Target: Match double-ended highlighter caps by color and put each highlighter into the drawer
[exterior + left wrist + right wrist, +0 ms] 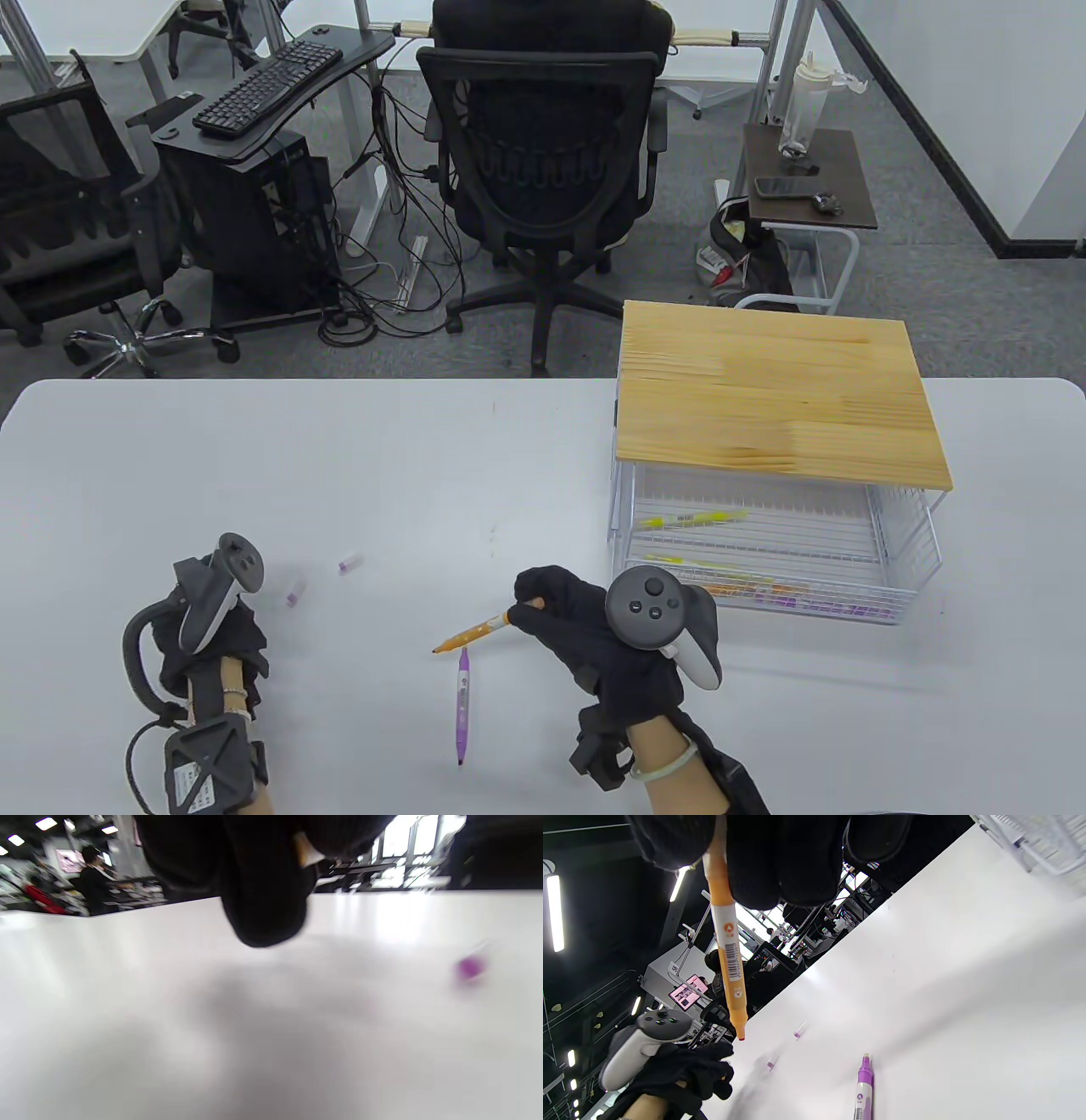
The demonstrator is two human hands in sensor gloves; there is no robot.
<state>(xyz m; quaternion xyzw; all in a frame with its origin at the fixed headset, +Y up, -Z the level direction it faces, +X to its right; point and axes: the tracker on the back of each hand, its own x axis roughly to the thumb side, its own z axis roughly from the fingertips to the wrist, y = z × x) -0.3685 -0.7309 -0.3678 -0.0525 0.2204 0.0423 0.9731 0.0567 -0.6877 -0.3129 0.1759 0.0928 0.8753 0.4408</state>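
Pinched by the right hand (594, 632), orange highlighter (471, 635) (uncapped) juts leftward.

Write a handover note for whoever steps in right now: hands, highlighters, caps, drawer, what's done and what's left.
Right hand: grips the orange highlighter at one end, off the table; its free tip is uncapped.
Left hand: at the table's left, near the caps; whether it holds anything cannot be told.
Purple highlighter: on the table, uncapped at both ends.
Two purple caps: loose on the table, between the hands.
Wire drawer: pulled out under the wooden top, holding several highlighters.
Done: those in the drawer.
Left: cap and store the orange and purple ones.
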